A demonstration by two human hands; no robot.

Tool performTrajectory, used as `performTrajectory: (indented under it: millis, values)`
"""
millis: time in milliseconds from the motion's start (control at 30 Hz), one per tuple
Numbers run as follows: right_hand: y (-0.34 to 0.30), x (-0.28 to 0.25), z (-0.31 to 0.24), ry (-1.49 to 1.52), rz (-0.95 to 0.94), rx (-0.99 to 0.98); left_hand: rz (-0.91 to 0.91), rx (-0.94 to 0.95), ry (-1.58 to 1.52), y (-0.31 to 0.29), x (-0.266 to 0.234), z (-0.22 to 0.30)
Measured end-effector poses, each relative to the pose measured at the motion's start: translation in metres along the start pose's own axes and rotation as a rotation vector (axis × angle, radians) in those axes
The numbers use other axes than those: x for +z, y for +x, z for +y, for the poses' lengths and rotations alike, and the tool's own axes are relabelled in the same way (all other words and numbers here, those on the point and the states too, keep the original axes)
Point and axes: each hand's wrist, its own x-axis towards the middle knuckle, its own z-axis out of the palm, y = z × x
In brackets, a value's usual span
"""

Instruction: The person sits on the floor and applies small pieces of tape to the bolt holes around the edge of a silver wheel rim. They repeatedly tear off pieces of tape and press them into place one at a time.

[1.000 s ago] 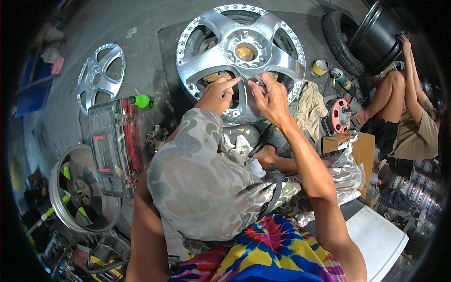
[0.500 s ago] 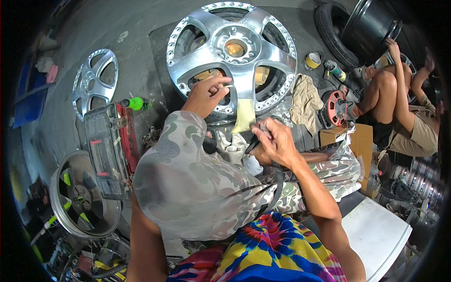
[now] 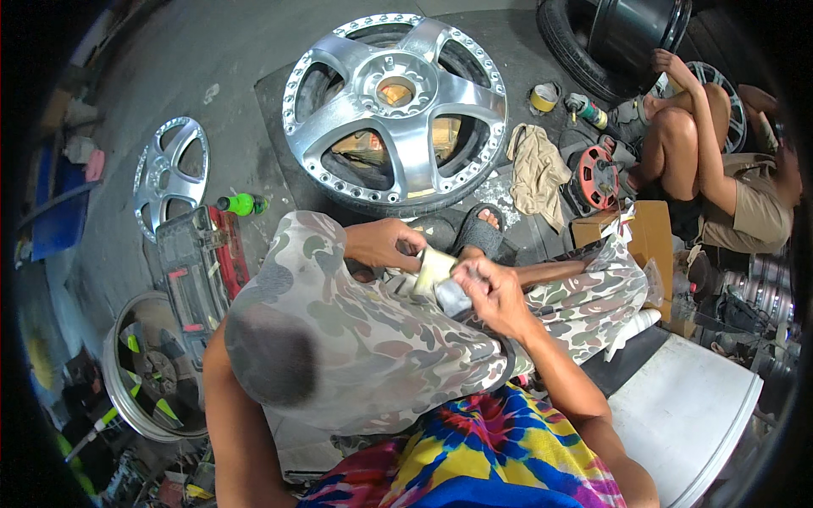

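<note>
Over my lap, a pale yellow sheet (image 3: 435, 266), thin and bent like sandpaper or cloth, is held between my hands. My left hand (image 3: 383, 244) pinches its left edge with curled fingers. At its right side, my right hand (image 3: 498, 298) is closed on the sheet, fingertips partly blurred. Right beside those fingers is a whitish-grey wad (image 3: 453, 298); I cannot tell whether they grip it. In front of my knees lies a large silver five-spoke wheel face (image 3: 410, 157) on a tyre, beyond both hands and touched by neither.
A red-and-black toolbox (image 3: 196, 275), green bottle (image 3: 240, 204) and smaller wheel face (image 3: 174, 169) lie left. Rightward are a beige rag (image 3: 537, 169), red-rimmed reel (image 3: 594, 178), yellow tape roll (image 3: 543, 99) and cardboard box (image 3: 648, 233). A person (image 3: 711, 157) sits by a black barrel (image 3: 637, 38).
Both hands have drawn back from the wheel toward my lap. The yellow sheet, hanging near the lower spoke before, is now between both hands; my left hand has taken hold of it.
</note>
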Motion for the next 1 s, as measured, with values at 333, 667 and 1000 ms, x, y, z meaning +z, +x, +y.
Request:
performTrajectory:
  millis: [333, 667, 1000]
  values:
    - [0.039, 0.029, 0.012, 0.311, -0.043, 0.039, 0.469, -0.071, -0.580, -0.002, 0.001, -0.012]
    - [0.056, -0.002, 0.016, -0.064, 0.283, -0.086, 0.900, -0.028, -0.600, -0.022, 0.000, -0.006]
    - [0.128, 0.008, 0.040, -0.445, 0.135, -0.376, 0.803, -0.047, 0.070, -0.026, -0.008, -0.015]
